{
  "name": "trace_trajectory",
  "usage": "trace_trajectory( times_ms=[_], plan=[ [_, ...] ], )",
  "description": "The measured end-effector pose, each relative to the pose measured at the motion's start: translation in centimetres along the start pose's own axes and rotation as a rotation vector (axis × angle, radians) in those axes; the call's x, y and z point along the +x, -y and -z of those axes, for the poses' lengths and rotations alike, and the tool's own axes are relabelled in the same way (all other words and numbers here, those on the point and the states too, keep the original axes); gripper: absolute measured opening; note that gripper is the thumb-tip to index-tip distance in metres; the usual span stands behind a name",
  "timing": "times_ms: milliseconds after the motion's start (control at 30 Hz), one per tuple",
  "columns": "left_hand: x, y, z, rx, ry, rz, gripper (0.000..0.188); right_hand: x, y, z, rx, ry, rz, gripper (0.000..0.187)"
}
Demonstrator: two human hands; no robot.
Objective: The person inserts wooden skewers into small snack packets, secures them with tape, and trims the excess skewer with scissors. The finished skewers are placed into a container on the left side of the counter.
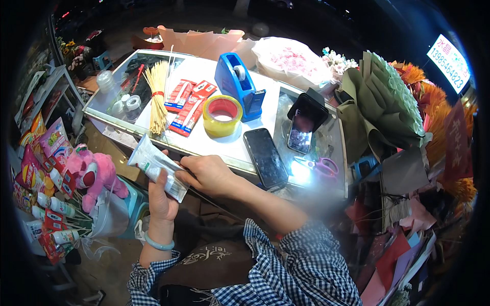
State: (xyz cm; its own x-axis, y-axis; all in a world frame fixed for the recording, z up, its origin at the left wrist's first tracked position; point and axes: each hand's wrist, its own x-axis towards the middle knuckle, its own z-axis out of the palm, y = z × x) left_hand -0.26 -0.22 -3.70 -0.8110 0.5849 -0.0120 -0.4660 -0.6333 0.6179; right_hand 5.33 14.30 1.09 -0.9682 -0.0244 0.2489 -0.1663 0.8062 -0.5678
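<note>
My left hand [162, 198] holds a long whitish, partly see-through plastic packet [153, 162] with a small green mark, tilted in front of the counter's near edge. The thumb lies across its front. From the right, my right hand [210, 173] has its bent fingers on the packet's right edge. Just beyond, on the counter, lie a bundle of thin wooden sticks [159, 97] tied with a red band, several red and blue sachets [194, 107] and a roll of yellow tape [222, 116]. A black phone [266, 157] lies to the right of my right hand.
A blue tape dispenser [237, 84] stands on the white-topped counter [204, 64]. Another phone [300, 133] leans on a dark stand, near purple-handled scissors [325, 168]. Wrapped bouquets [291, 61] line the back. At left sit a pink plush toy [97, 173] and snack packs [53, 137].
</note>
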Motion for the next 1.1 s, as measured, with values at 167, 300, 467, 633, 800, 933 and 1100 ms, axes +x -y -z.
trace_trajectory(
  times_ms=[167, 300, 467, 633, 800, 933, 1100],
  plan=[
    [-0.3, -0.1, -0.4, 0.134, -0.039, -0.026, 0.06, 0.0, 0.5, -0.7, -0.054, -0.095, -0.004, 0.025],
    [-0.3, -0.1, -0.3, 0.117, -0.048, -0.027, 0.058, 0.0, 0.5, -0.2, 0.045, -0.089, -0.02, 0.026],
    [-0.3, -0.6, 0.0, 0.094, -0.018, -0.044, 0.056, 1.2, -0.3, 0.9, 0.234, -0.107, -0.019, 0.022],
    [-0.2, -0.7, 0.3, 0.086, -0.034, -0.073, 0.057, 6.0, -3.2, 1.4, 0.015, -0.363, -0.047, 0.014],
    [-0.2, -1.3, 1.6, 0.02, -0.067, -0.055, 0.058, 10.1, -6.1, 3.6, 0.033, -0.442, -0.098, 0.015],
    [-0.1, -1.6, 2.5, 0.009, -0.083, -0.037, 0.053, 11.2, -7.0, 4.7, -0.006, -0.412, -0.094, 0.014],
    [0.1, -1.3, 2.8, 0.081, -0.106, -0.029, 0.051, 13.8, -6.1, 2.2, -0.226, -0.194, -0.242, 0.026]
  ],
)
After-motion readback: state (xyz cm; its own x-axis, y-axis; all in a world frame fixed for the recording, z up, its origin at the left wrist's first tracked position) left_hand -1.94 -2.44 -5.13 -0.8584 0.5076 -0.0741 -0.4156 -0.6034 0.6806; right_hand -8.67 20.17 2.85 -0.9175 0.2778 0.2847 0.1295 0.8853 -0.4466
